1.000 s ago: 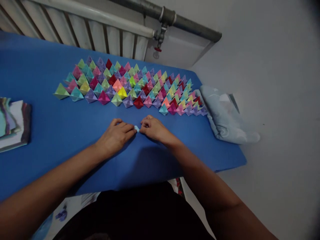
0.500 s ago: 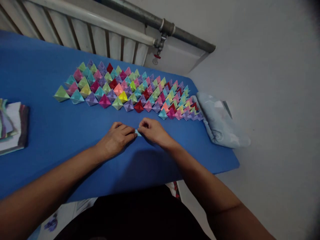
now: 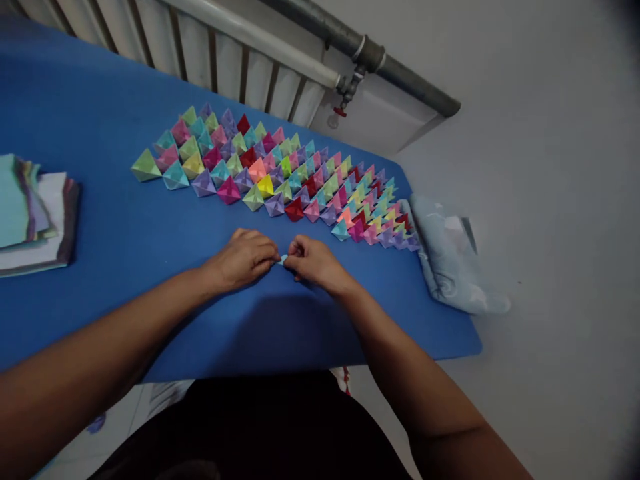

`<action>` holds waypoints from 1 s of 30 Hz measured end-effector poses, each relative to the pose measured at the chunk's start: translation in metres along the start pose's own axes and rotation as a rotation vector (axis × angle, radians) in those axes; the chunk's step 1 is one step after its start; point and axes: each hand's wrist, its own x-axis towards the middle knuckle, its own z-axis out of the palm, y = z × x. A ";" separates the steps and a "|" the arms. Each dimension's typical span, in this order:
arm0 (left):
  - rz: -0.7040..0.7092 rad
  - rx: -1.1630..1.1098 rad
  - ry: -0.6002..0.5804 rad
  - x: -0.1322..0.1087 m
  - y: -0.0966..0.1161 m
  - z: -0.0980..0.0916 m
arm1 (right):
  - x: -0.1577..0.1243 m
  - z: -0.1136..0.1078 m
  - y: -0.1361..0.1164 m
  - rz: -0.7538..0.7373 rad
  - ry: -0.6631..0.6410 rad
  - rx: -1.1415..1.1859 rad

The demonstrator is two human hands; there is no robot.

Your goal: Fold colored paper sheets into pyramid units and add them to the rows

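Between my two hands is a small piece of light blue folded paper (image 3: 283, 260), mostly covered by the fingers. My left hand (image 3: 247, 259) lies low over the blue table, its fingertips closed on the paper's left end. My right hand (image 3: 313, 260) pinches the right end with thumb and curled fingers. Just beyond the hands stand rows of small folded paper boats (image 3: 275, 205) in green, pink, purple, red, yellow and turquoise. How far the held piece is folded I cannot make out.
A stack of coloured paper sheets (image 3: 55, 223) lies on the blue table (image 3: 115, 280) at the left. A folded grey-blue cloth (image 3: 445, 260) sits at the right end by the wall. Behind the table are a white radiator (image 3: 255, 80) and a grey pipe (image 3: 410, 77).
The view has turned slightly, so the boats and the paper stack appear further right. Both hands stay together on the light blue paper, with small finger shifts.
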 end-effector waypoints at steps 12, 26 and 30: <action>-0.087 -0.009 -0.059 0.016 -0.005 0.001 | 0.002 -0.002 -0.001 -0.002 -0.064 -0.037; -0.154 -0.091 -0.140 0.020 -0.004 -0.002 | 0.006 -0.006 -0.004 0.037 -0.134 0.013; -0.140 -0.077 -0.125 0.018 -0.007 -0.001 | 0.004 -0.009 -0.004 0.013 -0.124 -0.007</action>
